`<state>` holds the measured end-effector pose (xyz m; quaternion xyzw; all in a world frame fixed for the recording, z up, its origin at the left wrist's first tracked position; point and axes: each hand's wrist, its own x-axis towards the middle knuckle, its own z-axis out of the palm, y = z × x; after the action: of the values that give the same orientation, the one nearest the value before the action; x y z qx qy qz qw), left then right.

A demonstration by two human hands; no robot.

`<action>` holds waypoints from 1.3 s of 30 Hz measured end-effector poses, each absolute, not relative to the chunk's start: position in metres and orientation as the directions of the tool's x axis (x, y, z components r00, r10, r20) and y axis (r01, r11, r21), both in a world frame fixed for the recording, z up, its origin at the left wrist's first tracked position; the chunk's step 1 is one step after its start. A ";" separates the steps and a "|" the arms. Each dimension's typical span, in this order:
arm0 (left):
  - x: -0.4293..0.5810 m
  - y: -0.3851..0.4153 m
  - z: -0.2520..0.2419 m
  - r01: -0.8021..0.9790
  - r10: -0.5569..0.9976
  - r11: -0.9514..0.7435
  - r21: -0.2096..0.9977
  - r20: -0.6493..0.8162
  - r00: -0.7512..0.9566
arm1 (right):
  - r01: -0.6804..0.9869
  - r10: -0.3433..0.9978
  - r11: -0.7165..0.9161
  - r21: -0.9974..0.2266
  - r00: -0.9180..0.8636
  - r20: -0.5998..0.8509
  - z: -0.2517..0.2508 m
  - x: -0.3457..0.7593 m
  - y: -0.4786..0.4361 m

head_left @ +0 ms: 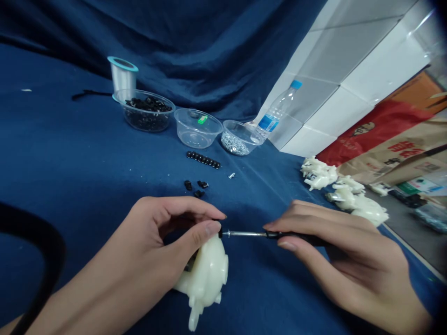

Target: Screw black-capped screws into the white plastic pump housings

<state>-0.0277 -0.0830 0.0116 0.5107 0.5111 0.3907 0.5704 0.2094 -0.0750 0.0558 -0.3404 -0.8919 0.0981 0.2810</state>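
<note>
My left hand [164, 237] is closed around a glossy cream plastic part [211, 274], which has a rounded body and a peg pointing down. Thumb and forefinger pinch a small black piece [220, 231] against its upper end. In my right hand [345, 256] is a screwdriver [247, 234] with a black handle, held level and pointing left. A small screw [226, 233] sits at the tip, right by the black piece; whether it has entered a hole cannot be seen. Several loose black pieces [199, 193] lie beyond my left hand.
Behind stand a tub of black pieces [146, 122], a clear tub [197, 137], a tub of screws [235, 145], a bottle [275, 114] and a spool [124, 81]. A black strip [203, 159] and loose screws [232, 175] lie nearer. More cream parts [359, 204] are at right.
</note>
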 end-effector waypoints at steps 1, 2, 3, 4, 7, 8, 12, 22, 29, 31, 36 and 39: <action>-0.028 -0.083 0.011 0.072 0.970 0.165 0.984 -0.175 0.170 | 0.549 0.662 0.750 -0.370 -0.611 0.435 0.056 0.209 -0.075; -0.028 -0.084 0.010 0.065 0.974 0.151 0.986 -0.160 0.163 | 0.545 0.659 0.752 -0.372 -0.613 0.435 0.056 0.209 -0.076; -0.028 -0.084 0.010 0.058 0.978 0.136 0.989 -0.143 0.152 | 0.543 0.656 0.754 -0.369 -0.616 0.436 0.056 0.209 -0.076; -0.028 -0.084 0.009 0.047 0.981 0.125 0.991 -0.131 0.145 | 0.543 0.653 0.757 -0.362 -0.619 0.437 0.056 0.209 -0.077; -0.026 -0.085 0.008 0.000 0.984 0.106 0.994 -0.105 0.141 | 0.565 0.638 0.767 -0.304 -0.622 0.454 0.057 0.207 -0.081; -0.026 -0.085 0.007 -0.015 0.985 0.103 0.995 -0.100 0.138 | 0.576 0.635 0.767 -0.282 -0.620 0.461 0.058 0.206 -0.083; -0.023 -0.086 0.005 -0.028 0.991 0.076 0.997 -0.072 0.109 | 0.606 0.628 0.764 -0.223 -0.616 0.476 0.061 0.201 -0.091; -0.023 -0.086 0.009 -0.031 0.988 0.104 0.994 -0.100 0.118 | 0.714 0.779 0.610 -0.344 -0.460 0.427 0.053 0.206 -0.091; -0.024 -0.086 0.008 -0.001 0.974 0.181 0.984 -0.179 0.138 | 0.712 0.850 0.527 -0.463 -0.449 0.275 0.055 0.209 -0.089; -0.024 -0.089 0.008 0.007 0.966 0.219 0.976 -0.218 0.136 | 0.640 0.799 0.597 -0.484 -0.524 0.294 0.056 0.209 -0.087; -0.021 -0.093 0.014 0.036 0.968 0.242 0.970 -0.244 0.064 | 0.552 0.649 0.760 -0.345 -0.614 0.448 0.055 0.207 -0.086; -0.021 -0.093 0.017 0.044 0.969 0.238 0.970 -0.240 0.062 | 0.568 0.627 0.775 -0.279 -0.630 0.459 0.054 0.205 -0.089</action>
<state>-0.0205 -0.0931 0.0167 0.4616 0.5485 0.4098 0.5641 0.2049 -0.0887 0.0541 -0.3314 -0.9012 0.0537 0.2742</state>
